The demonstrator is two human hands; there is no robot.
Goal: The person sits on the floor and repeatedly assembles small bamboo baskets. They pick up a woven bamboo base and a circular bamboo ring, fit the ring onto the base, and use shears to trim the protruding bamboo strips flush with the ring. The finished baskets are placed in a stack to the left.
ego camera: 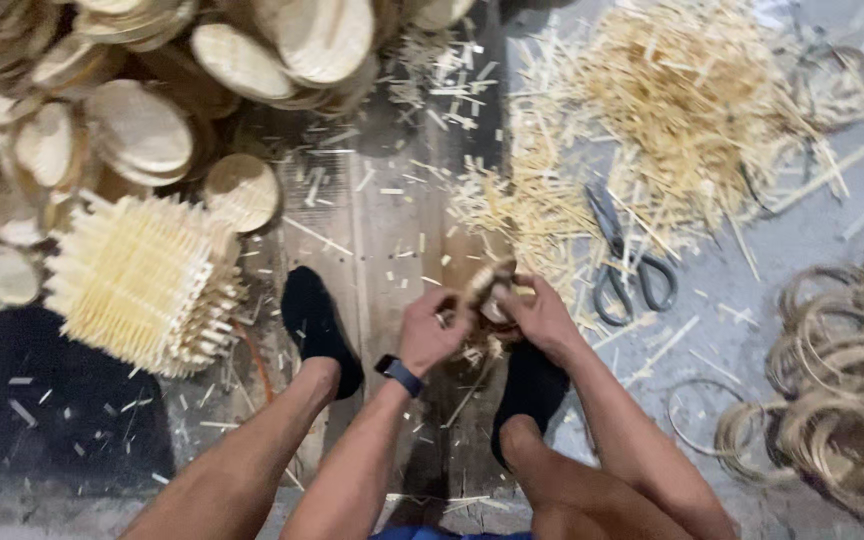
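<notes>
Woven discs [142, 125]: lay heaped at far left and along the top, too many and too overlapped to count.
Woven square mat [142, 280]: one, lay tilted just right of the disc heap, loose strip ends bristling from its edges.
Black socks: two, left sock [317, 325] and right sock [532, 385], rested on the littered floor.
Left hand [430, 330]: one, dark watch [399, 373] on its wrist; fingers curled shut on the small woven piece [487, 290].
Small woven piece: one, sat between both hands above the right foot; long axis ran from lower left to upper right, upper end pointing away.
Right hand [542, 315]: fingers closed on the same piece.
Scissors [624, 262]: one pair, lay on the strip pile [682, 110], blades pointing up-left, handles toward the person.
Bamboo rings [837, 385]: piled at far right, uncountable.
</notes>
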